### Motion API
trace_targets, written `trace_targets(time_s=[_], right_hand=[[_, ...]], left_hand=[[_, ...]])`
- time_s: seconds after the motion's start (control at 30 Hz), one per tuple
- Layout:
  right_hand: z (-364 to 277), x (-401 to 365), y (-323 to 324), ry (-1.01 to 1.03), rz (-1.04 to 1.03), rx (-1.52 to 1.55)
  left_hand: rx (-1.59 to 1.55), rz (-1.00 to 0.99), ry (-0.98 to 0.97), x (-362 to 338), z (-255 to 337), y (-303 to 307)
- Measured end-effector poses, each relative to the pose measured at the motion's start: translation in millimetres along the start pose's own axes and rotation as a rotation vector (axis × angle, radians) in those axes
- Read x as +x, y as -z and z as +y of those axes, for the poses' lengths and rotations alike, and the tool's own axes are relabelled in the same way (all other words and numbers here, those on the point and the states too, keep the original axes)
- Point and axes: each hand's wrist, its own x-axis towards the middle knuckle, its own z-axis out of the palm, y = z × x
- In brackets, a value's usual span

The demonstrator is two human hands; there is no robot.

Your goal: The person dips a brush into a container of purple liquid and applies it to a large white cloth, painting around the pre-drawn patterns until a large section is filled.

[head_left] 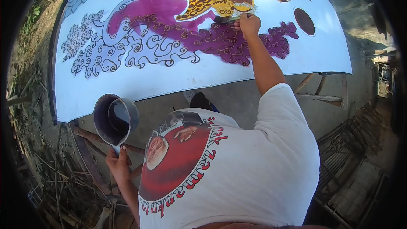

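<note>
My left hand (120, 165) is closed round the handle of a dipper (133, 114) with dark purple liquid inside, held by the near edge of a stretched white cloth (212, 71). My right hand (249, 24) reaches over the cloth, its fingers pinched on a paint brush (225, 19). The brush's dark end is at the cloth, beside a yellow-and-brown figure (207, 2). Around it spreads a purple painted area (165, 6) with dark curling outlines. Farther left, similar curls (140, 50) stand on uncoloured cloth. My fingers partly hide the brush.
A dark oval (304, 22) is painted at the cloth's right. Wooden legs (322, 97) show beneath the cloth. Sticks and scrap wood (80, 191) lie at lower left; slatted wood pieces (347, 135) lean at right.
</note>
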Motion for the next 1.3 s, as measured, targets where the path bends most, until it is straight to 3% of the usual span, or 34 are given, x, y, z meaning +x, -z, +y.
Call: trace_targets(time_s=[0.1,0.17,0.3,0.4,0.53,0.63,0.77,0.83,0.9,1.0,1.1,1.13,1.27,1.3], right_hand=[[1.4,-14.7,22.4,-0.004,0.024,-0.056],[12.6,-20.2,25.8,-0.053,0.096,0.111],[30.6,-19.9,-3.7,-0.116,0.034,0.278],[8.0,-36.8,-13.6,-0.136,-0.186,0.053],[17.8,-18.9,5.0,-0.044,-0.070,0.097],[31.8,-29.0,-17.6,-0.135,-0.159,0.194],[3.4,-56.6,-20.7,-0.096,-0.262,0.008],[13.6,-38.8,-0.6,-0.071,-0.170,-0.024],[32.3,-24.2,-2.1,-0.134,-0.115,0.135],[22.4,-64.5,-54.9,-0.202,-0.229,0.260],[-5.6,-93.4,-94.2,-0.166,-0.433,0.086],[-17.7,-94.7,-98.3,-0.038,-0.448,-0.037],[-79.0,-106.4,-101.2,0.119,-0.464,-0.015],[-102.9,-118.2,-99.5,0.174,-0.630,0.173]], left_hand=[[-0.012,0.016,-0.001,-6.7,-6.7,2.9],[-0.012,0.016,0.000,-9.2,-8.8,4.4],[0.021,0.027,0.031,-13.3,-8.2,9.0],[0.074,0.026,0.018,-15.1,-4.6,12.1],[0.040,0.007,0.033,-18.1,-6.5,12.8],[0.048,0.011,0.002,-16.5,-3.6,10.0],[0.118,-0.012,-0.006,-14.8,5.0,7.9],[0.156,0.005,-0.002,-12.5,8.4,4.7],[0.144,-0.060,0.012,-10.0,15.8,0.0],[0.078,-0.097,-0.012,-4.2,30.1,-12.2],[0.080,-0.105,-0.065,11.6,33.7,-20.1],[0.144,-0.115,-0.104,18.2,31.0,-23.2],[0.229,-0.140,-0.036,34.8,48.1,-44.1],[0.266,-0.171,-0.029,38.5,51.4,-49.1]])
